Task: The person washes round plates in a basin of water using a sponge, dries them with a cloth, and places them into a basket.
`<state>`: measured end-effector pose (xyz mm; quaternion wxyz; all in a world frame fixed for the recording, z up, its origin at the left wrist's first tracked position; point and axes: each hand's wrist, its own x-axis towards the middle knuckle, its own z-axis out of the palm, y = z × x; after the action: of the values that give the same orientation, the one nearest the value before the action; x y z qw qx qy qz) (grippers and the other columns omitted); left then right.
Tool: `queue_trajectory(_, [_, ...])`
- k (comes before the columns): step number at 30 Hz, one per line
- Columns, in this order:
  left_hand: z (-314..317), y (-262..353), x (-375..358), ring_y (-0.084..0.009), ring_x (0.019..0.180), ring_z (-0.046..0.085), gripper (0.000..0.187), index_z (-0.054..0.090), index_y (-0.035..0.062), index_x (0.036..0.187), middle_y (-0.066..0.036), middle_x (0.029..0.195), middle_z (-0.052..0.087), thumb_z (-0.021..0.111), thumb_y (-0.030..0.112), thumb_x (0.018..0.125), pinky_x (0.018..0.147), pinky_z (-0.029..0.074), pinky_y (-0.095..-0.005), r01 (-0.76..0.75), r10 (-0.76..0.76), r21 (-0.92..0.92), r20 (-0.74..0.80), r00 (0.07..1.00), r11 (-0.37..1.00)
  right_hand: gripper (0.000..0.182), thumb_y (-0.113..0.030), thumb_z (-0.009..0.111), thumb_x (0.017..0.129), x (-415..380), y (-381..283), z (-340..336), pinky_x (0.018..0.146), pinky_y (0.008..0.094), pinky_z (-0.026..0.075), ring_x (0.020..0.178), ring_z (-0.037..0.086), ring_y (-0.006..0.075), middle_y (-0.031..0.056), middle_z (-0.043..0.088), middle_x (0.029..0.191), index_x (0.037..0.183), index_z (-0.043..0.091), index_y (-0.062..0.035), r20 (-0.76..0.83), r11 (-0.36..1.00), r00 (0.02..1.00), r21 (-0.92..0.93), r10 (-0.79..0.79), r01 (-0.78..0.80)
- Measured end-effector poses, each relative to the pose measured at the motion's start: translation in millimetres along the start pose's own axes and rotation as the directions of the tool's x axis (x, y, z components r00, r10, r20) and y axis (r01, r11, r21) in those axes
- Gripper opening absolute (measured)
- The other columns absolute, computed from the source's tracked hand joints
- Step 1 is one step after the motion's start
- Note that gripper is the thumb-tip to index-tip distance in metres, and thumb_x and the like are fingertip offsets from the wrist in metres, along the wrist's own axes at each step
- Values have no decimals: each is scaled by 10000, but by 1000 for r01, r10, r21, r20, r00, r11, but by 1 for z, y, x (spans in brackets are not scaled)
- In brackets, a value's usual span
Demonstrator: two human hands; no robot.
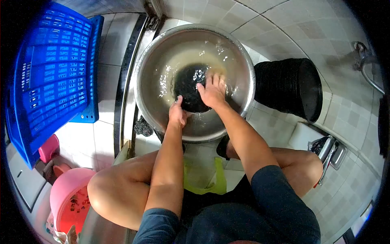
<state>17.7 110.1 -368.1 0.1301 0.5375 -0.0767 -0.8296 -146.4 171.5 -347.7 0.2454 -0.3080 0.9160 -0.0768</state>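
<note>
A large metal basin of cloudy water stands in front of me. In the water lies a round black plate, partly blurred by ripples and glare. My left hand grips its lower left rim, thumb on top and the other fingers mostly hidden beneath or under water. My right hand lies at the plate's right side with fingers stretched out, their tips in the water and the thumb over the plate.
A tall stack of black plates is right of the basin. A blue crate stands left, above a pink tub. A dark scouring pad sits by the basin's lower left. Tiled walls and a metal pipe bound the right.
</note>
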Motion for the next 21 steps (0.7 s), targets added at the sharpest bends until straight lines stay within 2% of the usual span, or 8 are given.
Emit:
queue_trajectory(2, [0, 0, -3, -348, 1378, 459, 641, 390, 102, 1528, -102, 1549, 456, 430, 525, 1047, 1138, 257, -653, 29, -29, 51, 5, 1000, 998, 757, -532, 446, 1011, -8, -8, -6, 1210, 606, 158, 1490, 185, 508, 264, 241, 1625, 1540, 356, 2, 93, 953, 960, -124, -265, 276])
queue_trajectory(4, [12, 11, -20, -341, 1430, 400, 704, 364, 142, 1554, -92, 1573, 424, 333, 615, 1034, 1159, 177, -670, 29, -26, -102, 32, 999, 994, 681, -514, 408, 1032, -24, -21, -2, 1220, 607, 141, 1497, 181, 503, 219, 266, 1632, 1533, 406, -52, 189, 878, 887, -158, -422, 452])
queue_trajectory(6, [11, 11, -18, -353, 1452, 366, 762, 349, 73, 1547, -145, 1582, 388, 295, 626, 1026, 1206, 247, -519, -20, 31, -207, 48, 998, 978, 638, -491, 396, 1044, -56, -28, -11, 1227, 604, 125, 1505, 179, 486, 202, 266, 1635, 1526, 425, -74, 223, 826, 817, -78, -531, 558])
queue_trajectory(9, [3, 8, -9, -408, 1434, 368, 728, 340, 76, 1541, -210, 1570, 369, 293, 592, 1029, 1213, 253, -530, -97, 104, -246, 18, 994, 965, 584, -434, 418, 1043, -97, -19, -5, 1226, 580, 162, 1489, 202, 497, 201, 308, 1613, 1485, 474, -57, 243, 827, 791, 160, -562, 539])
queue_trajectory(13, [11, 9, -15, -394, 1417, 391, 693, 371, 74, 1518, -165, 1564, 396, 443, 542, 1012, 1169, 280, -595, -35, 56, -205, 97, 994, 978, 608, -434, 462, 1034, -121, -1, -19, 1227, 556, 186, 1497, 200, 481, 227, 242, 1629, 1462, 472, -2, 312, 872, 814, 164, -489, 461])
queue_trajectory(16, [-4, 3, 5, -390, 1340, 488, 614, 420, 66, 1485, -166, 1467, 526, 521, 457, 1023, 1113, 319, -635, 51, -52, 24, 42, 998, 998, 768, -483, 543, 988, -116, 2, -34, 1214, 596, 197, 1480, 200, 530, 299, 196, 1616, 1513, 345, 41, 416, 982, 890, 77, -188, 171])
queue_trajectory(17, [-4, -1, 8, -306, 1032, 681, 491, 544, 14, 1339, -141, 1264, 656, 645, 346, 991, 815, 564, -477, -20, 21, -47, 16, 1000, 999, 812, -479, 563, 977, -109, 1, -34, 1207, 600, 207, 1465, 223, 538, 321, 194, 1604, 1526, 289, 53, 317, 990, 939, 99, -130, 104])
queue_trajectory(21, [18, 5, -15, -279, 977, 684, 475, 554, 0, 1298, -136, 1171, 669, 651, 357, 999, 736, 584, -428, -108, 129, 153, -129, 983, 982, 892, -467, 608, 952, -62, 12, -2, 1130, 637, 277, 1359, 331, 581, 372, 253, 1524, 1527, 205, 83, -38, 997, 998, 47, -56, 58])
